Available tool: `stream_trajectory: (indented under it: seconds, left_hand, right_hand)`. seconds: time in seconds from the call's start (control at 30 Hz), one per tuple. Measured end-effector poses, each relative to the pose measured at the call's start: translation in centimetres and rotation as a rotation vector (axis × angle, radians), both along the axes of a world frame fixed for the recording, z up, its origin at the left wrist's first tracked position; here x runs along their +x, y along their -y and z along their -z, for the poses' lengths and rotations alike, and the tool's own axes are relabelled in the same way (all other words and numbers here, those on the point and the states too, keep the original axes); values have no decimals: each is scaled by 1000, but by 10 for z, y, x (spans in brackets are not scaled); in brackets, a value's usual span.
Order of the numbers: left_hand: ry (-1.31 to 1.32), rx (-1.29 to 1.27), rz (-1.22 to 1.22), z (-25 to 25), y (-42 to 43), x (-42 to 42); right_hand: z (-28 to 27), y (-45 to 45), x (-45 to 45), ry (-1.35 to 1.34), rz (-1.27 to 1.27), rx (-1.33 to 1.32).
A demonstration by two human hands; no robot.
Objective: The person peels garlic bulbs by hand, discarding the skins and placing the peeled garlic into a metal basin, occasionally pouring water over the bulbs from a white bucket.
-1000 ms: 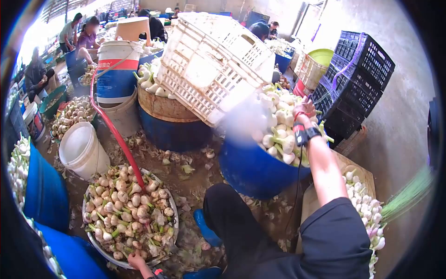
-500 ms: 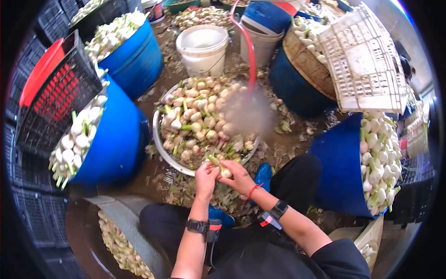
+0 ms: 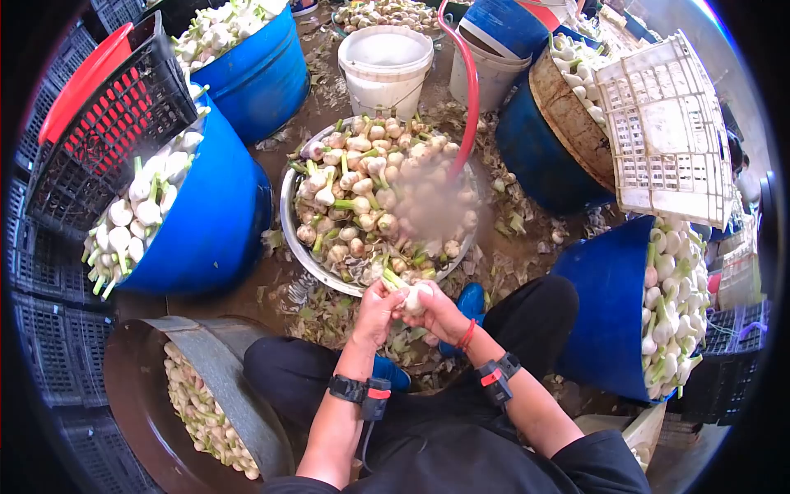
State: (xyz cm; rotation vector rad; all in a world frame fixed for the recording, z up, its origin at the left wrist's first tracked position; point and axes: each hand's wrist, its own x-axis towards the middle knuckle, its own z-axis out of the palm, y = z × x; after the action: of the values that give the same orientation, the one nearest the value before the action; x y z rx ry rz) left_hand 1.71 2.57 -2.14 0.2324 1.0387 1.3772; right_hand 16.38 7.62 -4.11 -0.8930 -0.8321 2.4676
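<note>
Garlic bulb (image 3: 415, 301), here at the near rim of a basin (image 3: 290, 226): its long axis slants, the green stem (image 3: 394, 278) pointing forward and left. The left hand (image 3: 376, 315) and right hand (image 3: 443, 315) meet around it, forearms (image 3: 338, 428) converging, grip closed on the bulb. Littered floor (image 3: 520, 255) separates the basin from the left blue tub (image 3: 210, 226) narrowly, the right blue tub (image 3: 605, 309) more widely.

Garlic (image 3: 374, 198) partly blurred, hose (image 3: 473, 90) end apparently hidden
</note>
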Motion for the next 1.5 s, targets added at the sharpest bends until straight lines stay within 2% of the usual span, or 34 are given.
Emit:
stream_trajectory:
  seconds: [0.03,0.07,0.1,0.13,0.17,0.2,0.23,0.27,0.3,0.37,0.4,0.43,0.5,0.6,0.63,0.7,0.73,0.77,0.83,0.87,0.9,0.93,0.97,1.0,1.03,1.13,1.17,1.23,1.27,1.3,1.37,1.43,1.47,1.5]
  left_hand:
    - [0,-4,-2,-2,1,-2]
    - [43,21,-4,-5,1,-6]
    - [86,46,-5,-7,1,-8]
    - [-48,29,-74,0,-1,-7]
    - [-49,29,-73,5,1,-4]
    - [-211,-6,26,9,2,1]
    - [-370,-42,123,11,4,4]
    - [-369,-47,119,12,4,3]
    - [-105,-51,39,14,4,0]
    - [422,-53,-122,19,4,-9]
    - [611,3,-82,42,9,-25]
    - [644,274,27,68,12,-33]
    - [73,-27,-208,7,-1,-3]
    - [-99,44,-108,13,7,4]
    - [-98,41,-113,14,5,5]
    - [-285,59,-190,17,3,6]
    - [-572,-9,-133,24,5,4]
    - [-573,-8,-141,35,10,5]
    - [-1005,26,186,45,21,9]
    - [-892,15,432,44,26,9]
    - [-889,16,435,45,24,15]
    - [-805,126,213,32,15,22]
    - [-713,231,-7,18,7,26]
    - [-116,123,-116,-2,-2,24]
    - [-115,124,-121,-2,-5,23]
    - [-486,103,1,2,-10,15]
    - [-486,102,7,1,-7,15]
    - [-34,133,64,-2,0,18]
    - [5,166,-14,-1,-2,16]
    - [7,122,-79,6,-7,15]
    - [-16,-79,-162,0,-18,24]
    - [-208,16,-112,7,-16,33]
    - [-236,-36,-67,13,-17,30]
    - [-240,-39,-66,18,-14,28]
  right_hand:
    - [-3,-7,1,-217,-116,-248]
    - [-4,-13,-1,-291,-137,-406]
    - [-7,-12,0,-291,-137,-408]
    - [-24,-9,-4,-51,-164,-344]
    - [-34,-6,-8,187,-190,-276]
    - [-22,1,-11,124,-164,-266]
    - [-22,15,-19,246,105,-28]
    - [-10,11,-15,295,85,129]
    - [0,6,-12,340,66,287]
    - [-13,2,-13,242,45,220]
    - [-20,3,-13,145,23,157]
    - [-23,4,-12,145,18,156]
    - [-27,0,-13,58,-40,97]
    - [-11,-3,-14,167,120,211]
    - [-9,-3,-16,220,201,266]
    - [-6,-3,-14,284,188,305]
    - [-13,-6,-15,152,258,284]
    - [-22,-9,-17,16,326,262]
    - [-36,-18,-22,-67,393,163]
    - [-30,-23,-18,-120,391,97]
    - [-19,-30,-14,-173,386,35]
    - [-11,-29,-16,-129,494,-127]
    - [-4,-25,-19,-124,495,-128]
    - [1,-21,-21,-94,537,-155]
    - [2,-19,-24,-66,577,-182]
    - [7,-17,-23,-30,612,-228]
    - [11,-18,-21,-24,620,-223]
    - [25,-26,-22,30,731,-239]
    - [32,-29,-21,52,779,-213]
    - [39,-28,-18,77,826,-187]
    - [22,-21,-26,4,777,-318]
    - [21,-15,-28,106,726,-256]
    - [22,-17,-29,102,723,-258]
    - [22,-19,-28,143,684,-74]
